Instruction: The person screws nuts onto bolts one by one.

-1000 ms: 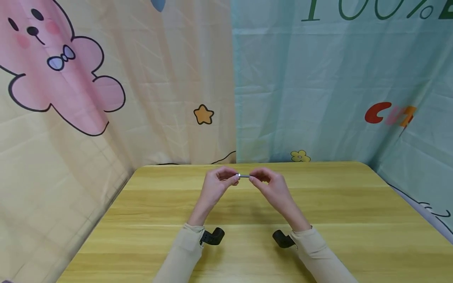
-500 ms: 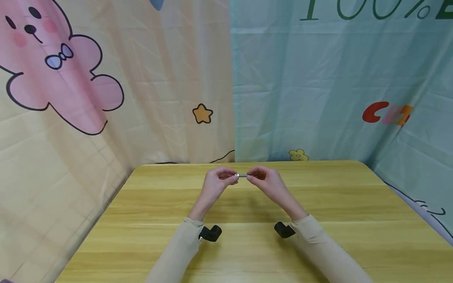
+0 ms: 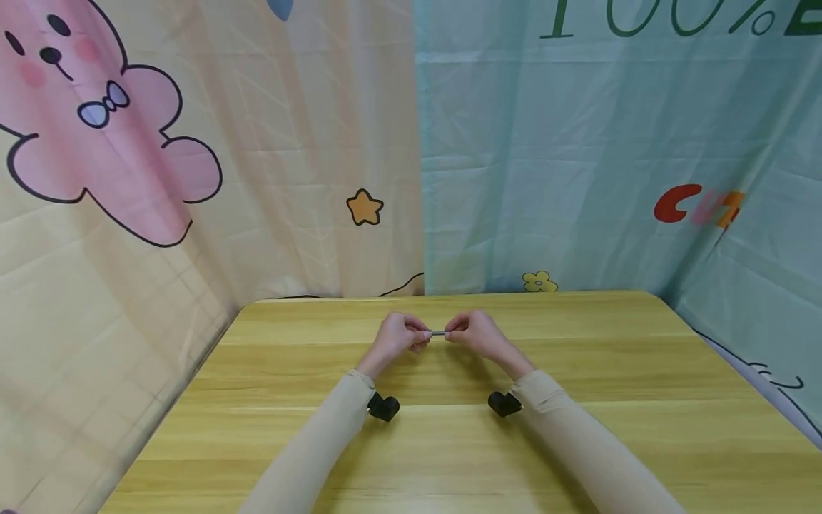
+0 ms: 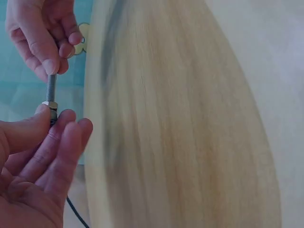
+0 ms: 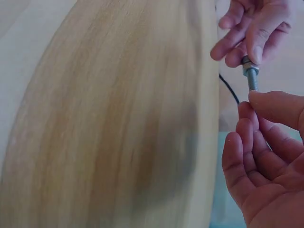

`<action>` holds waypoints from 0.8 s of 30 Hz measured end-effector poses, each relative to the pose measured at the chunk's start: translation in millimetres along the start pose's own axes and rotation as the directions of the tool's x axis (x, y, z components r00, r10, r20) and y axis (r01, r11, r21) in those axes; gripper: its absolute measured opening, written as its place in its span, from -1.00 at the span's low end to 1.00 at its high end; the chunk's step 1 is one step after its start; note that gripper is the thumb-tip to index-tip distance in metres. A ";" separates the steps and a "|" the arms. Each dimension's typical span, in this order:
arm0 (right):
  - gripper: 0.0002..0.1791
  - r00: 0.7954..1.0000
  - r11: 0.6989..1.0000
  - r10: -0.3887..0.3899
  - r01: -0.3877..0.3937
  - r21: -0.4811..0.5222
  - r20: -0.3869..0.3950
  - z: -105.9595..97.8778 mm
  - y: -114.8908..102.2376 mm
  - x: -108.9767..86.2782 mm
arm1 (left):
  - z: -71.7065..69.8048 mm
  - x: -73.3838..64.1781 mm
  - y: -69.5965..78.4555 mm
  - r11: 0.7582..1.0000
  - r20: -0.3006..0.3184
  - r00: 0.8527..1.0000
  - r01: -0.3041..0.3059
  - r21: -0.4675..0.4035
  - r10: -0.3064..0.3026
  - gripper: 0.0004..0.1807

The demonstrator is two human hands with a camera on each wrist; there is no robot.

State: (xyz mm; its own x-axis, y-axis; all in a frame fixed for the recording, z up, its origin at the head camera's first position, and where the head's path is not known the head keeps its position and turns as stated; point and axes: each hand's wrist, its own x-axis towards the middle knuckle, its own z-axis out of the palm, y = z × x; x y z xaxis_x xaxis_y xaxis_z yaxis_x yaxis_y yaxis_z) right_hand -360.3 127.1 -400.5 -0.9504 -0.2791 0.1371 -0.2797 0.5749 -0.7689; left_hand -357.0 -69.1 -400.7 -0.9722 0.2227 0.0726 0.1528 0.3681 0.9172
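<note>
A threaded metal bolt [image 3: 438,333] is held level between the two hands above the table. My left hand [image 3: 396,338] pinches its left end between thumb and fingers. There, a shiny hex nut [image 4: 50,104] sits round the shank, beside a darker end piece [image 5: 245,60] partly covered by the fingers. My right hand [image 3: 481,335] pinches the other end of the threaded shank [image 4: 51,89] with thumb and fingertips, hiding its tip. A short stretch of bare thread shows between the hands.
The wooden table [image 3: 443,457] extends beneath both hands. Printed curtains [image 3: 308,143] hang behind its far edge and along the sides. Each wrist wears a black camera, one on the left [image 3: 384,407] and one on the right [image 3: 504,404]. A dark cord [image 5: 230,89] shows beyond the table edge.
Both hands, with the bolt between them, have come lower in the head view, nearer the person. The visible stretch of shank looks slightly shorter. Both hands keep their pinch.
</note>
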 end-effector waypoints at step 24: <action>-0.91 0.992 0.997 0.061 -0.055 -0.049 0.115 11.0 15.2 18.8 | -10.4 21.9 -16.5 0.941 0.129 0.991 -0.016 0.337 -0.029 -0.94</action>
State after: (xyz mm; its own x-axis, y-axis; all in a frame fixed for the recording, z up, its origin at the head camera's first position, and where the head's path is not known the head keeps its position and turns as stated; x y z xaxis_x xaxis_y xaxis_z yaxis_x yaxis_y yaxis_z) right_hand -380.9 122.1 -416.5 -0.9438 -0.3301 0.0174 -0.2329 0.6266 -0.7437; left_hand -382.7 -79.6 -410.2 -0.9452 0.3265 -0.0057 0.2191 0.6470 0.7303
